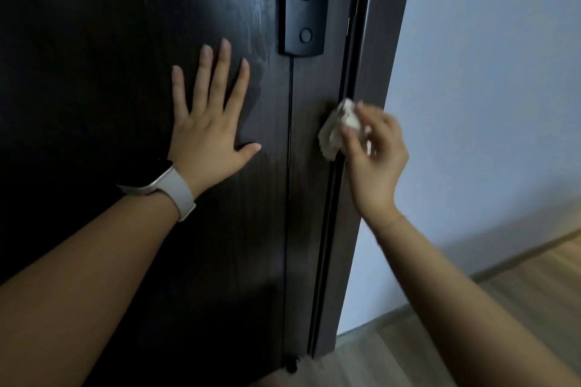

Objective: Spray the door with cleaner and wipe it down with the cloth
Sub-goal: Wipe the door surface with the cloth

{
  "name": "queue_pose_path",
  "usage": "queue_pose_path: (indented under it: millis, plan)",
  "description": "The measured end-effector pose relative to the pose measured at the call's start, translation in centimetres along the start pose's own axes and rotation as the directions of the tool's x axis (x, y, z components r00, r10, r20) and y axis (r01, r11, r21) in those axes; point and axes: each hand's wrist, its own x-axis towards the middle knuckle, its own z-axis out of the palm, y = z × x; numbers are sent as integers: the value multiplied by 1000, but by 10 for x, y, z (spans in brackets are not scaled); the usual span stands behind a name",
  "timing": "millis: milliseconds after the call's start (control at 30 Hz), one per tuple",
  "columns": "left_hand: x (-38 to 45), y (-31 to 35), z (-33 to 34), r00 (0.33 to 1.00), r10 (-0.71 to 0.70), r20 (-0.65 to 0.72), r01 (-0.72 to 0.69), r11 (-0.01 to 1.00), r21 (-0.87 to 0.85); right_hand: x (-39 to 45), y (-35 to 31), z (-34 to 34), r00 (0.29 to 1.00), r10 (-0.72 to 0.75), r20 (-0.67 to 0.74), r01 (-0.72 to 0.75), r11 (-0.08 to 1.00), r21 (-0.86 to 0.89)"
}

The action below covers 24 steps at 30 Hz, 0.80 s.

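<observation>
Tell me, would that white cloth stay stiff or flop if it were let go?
Probably flop: the cloth is crumpled into soft folds where the right hand pinches it. It looks light, bunched small against the door, so it would likely just drop.

Lock plate (304,0): upper part cut off by the top edge. Cloth (338,127): partly covered by the right hand (374,151), whose fingertips were motion-blurred. Door (125,41): left side lost in shadow. Both forearms ran off the bottom edge.

Lock plate (304,0) above; wall (490,72) seemingly blocks right.
</observation>
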Motion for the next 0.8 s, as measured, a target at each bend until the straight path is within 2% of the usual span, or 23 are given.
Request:
queue_pose_path:
  millis: [133, 233, 367, 433, 533, 567, 600, 667, 700, 733, 767, 800]
  plan:
    - [0, 1, -2, 1000, -11, 22, 11, 1000, 3, 72, -12, 24, 980, -195, 40, 196, 980, -26]
    - [1, 0, -2, 1000, -14, 28, 14, 1000, 8, 90, -8, 41, 957, -288, 45, 291, 951, -108]
    - [1, -1, 1, 1000, -27, 17, 27, 1000, 13, 61, 22, 44, 920, -388, 54, 391, 897, -207]
    - [1, -1, 1, 1000, -22, 14, 22, 1000, 5, 22, 49, 33, 880, -434, 191, 471, 847, -247]
    - [2, -1, 2, 1000, -22, 9, 22, 1000, 3, -54, 96, 3, 798, -370, 476, 531, 806, -263]
    - [2, -1, 2, 1000, -23, 9, 23, 1000, 6, -75, 109, -7, 750, -352, 560, 557, 793, -248]
    - [1, -1, 2, 1000, -26, 12, 26, 1000, 9, -90, 122, -15, 676, -365, 641, 620, 752, -226]
    - [2, 1, 0, 999, -26, 23, 26, 1000, 16, -95, 132, -22, 455, -422, 784, 791, 597, -138]
    - [2, 1, -1, 999, -24, 28, 24, 999, 21, -83, 127, -21, 369, -453, 812, 837, 542, -79]
    - [2, 1, -1, 999, -22, 29, 21, 999, 27, -66, 117, -17, 344, -477, 808, 844, 535, -44]
    - [2, 1, -2, 999, -20, 29, 20, 999, 29, -44, 98, -11, 360, -517, 776, 838, 545, -26]
    - [2, 0, -2, 999, -20, 26, 19, 999, 30, -18, 78, -4, 406, -548, 731, 827, 560, -40]
